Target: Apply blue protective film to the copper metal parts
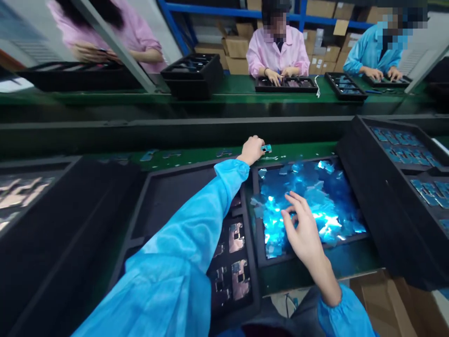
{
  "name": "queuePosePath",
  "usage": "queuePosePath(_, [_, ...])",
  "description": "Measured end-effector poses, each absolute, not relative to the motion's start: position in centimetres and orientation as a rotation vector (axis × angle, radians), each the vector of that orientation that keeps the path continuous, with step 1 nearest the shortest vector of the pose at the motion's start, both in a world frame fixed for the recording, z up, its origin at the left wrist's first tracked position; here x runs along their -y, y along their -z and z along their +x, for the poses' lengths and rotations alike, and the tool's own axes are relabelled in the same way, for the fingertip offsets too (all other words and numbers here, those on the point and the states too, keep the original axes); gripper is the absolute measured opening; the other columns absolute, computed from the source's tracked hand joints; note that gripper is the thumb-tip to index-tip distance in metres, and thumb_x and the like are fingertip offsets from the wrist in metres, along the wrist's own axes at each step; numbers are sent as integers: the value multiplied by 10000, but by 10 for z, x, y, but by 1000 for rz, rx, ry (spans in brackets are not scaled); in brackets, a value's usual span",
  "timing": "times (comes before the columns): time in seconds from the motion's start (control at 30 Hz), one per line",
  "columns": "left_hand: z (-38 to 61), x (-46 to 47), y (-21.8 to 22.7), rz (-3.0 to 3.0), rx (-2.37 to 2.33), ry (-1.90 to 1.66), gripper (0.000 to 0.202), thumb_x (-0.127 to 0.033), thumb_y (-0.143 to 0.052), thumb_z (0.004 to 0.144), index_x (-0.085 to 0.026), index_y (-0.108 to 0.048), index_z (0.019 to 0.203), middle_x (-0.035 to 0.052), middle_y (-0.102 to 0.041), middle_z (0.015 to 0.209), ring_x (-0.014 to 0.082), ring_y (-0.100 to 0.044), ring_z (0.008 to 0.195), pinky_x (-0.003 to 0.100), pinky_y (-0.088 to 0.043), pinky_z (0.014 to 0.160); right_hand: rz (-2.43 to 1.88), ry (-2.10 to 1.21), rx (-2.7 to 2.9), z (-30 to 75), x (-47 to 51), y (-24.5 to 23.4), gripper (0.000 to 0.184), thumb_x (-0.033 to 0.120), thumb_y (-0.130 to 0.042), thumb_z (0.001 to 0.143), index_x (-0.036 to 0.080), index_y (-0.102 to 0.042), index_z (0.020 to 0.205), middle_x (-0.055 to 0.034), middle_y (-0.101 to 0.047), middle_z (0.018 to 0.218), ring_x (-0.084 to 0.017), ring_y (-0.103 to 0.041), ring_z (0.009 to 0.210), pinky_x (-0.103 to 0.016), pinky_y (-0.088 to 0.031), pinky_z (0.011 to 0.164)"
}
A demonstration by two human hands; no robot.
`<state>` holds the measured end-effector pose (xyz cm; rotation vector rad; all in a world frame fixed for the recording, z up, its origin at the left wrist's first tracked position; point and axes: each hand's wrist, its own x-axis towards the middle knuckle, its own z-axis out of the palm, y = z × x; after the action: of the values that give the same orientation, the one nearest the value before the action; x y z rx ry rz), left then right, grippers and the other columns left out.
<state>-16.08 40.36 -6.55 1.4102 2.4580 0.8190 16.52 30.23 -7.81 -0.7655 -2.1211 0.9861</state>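
My left hand (pixel 251 150) reaches forward past the trays to the green bench and pinches a small blue-filmed part (pixel 266 148). My right hand (pixel 302 226) hovers over a black tray (pixel 277 262) heaped with shiny blue film pieces (pixel 312 196); its thumb and forefinger are pinched together and the other fingers are spread, and what it holds, if anything, is too small to see. Left of that tray lies a black compartment tray (pixel 245 299) with metallic parts (pixel 235 237) in its pockets, partly hidden by my blue sleeve.
A stack of black trays (pixel 386 196) with blue parts stands at the right, and another black tray (pixel 52 220) lies at the left. Beyond a dark conveyor (pixel 210 131), three people in pink and blue coats work at black trays (pixel 286 84). Cardboard boxes fill the shelves behind them.
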Motion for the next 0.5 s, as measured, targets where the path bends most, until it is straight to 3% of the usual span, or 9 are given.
queuePosePath(0.03, [-160, -400, 61, 1389, -2455, -855, 135, -143, -847, 785, -155, -768, 895, 134, -750, 971, 299, -673, 1040, 434, -518, 1036, -775, -1033, 2089, 163, -302, 76, 389, 289, -586, 1091, 224, -658, 1468, -175, -701, 1455, -238, -790, 1040, -368, -694, 811])
queuePosePath(0.1, [-152, -386, 49, 1294, -2378, -1004, 122, -197, -848, 809, -159, -772, 897, 98, -751, 868, 256, -696, 900, 396, -566, 918, -757, -1038, 2069, 158, -302, 69, 336, 306, -611, 1083, 241, -702, 1400, -136, -754, 1378, -283, -728, 1260, -445, -667, 1003])
queuePosePath(0.17, [-134, -360, 36, 1116, -2144, -1263, 166, -257, -861, 812, -156, -782, 917, 89, -769, 843, 225, -711, 803, 354, -585, 798, -701, -1002, 2057, 154, -303, 60, 265, 309, -608, 1084, 254, -749, 1302, -124, -738, 1426, -315, -590, 1473, -534, -571, 1172])
queuePosePath(0.2, [-121, -342, 30, 1022, -1993, -1390, 208, -285, -880, 797, -153, -788, 929, 93, -783, 859, 218, -720, 784, 339, -587, 760, -672, -997, 2030, 152, -304, 56, 258, 309, -604, 1083, 253, -751, 1286, -128, -704, 1484, -318, -560, 1503, -542, -556, 1186])
queuePosePath(0.3, [-73, -280, 16, 880, -1711, -1574, 343, -342, -948, 724, -154, -811, 976, 103, -816, 950, 218, -740, 805, 328, -598, 740, -626, -1082, 1881, 146, -308, 44, 347, 334, -635, 1055, 234, -689, 1382, -166, -630, 1555, -277, -691, 1318, -441, -640, 1011])
queuePosePath(0.37, [-40, -241, 10, 875, -1698, -1584, 388, -369, -967, 707, -158, -819, 998, 95, -819, 971, 228, -746, 835, 335, -611, 763, -631, -1196, 1790, 143, -308, 40, 441, 373, -697, 1007, 219, -652, 1418, -159, -698, 1428, -231, -755, 1105, -363, -653, 854])
queuePosePath(0.5, [8, -190, 6, 886, -1715, -1606, 353, -410, -943, 749, -180, -829, 992, 78, -818, 973, 254, -752, 912, 351, -620, 831, -627, -1398, 1737, 145, -302, 37, 333, 444, -786, 919, 197, -742, 1138, -71, -783, 1037, -195, -740, 900, -289, -604, 709])
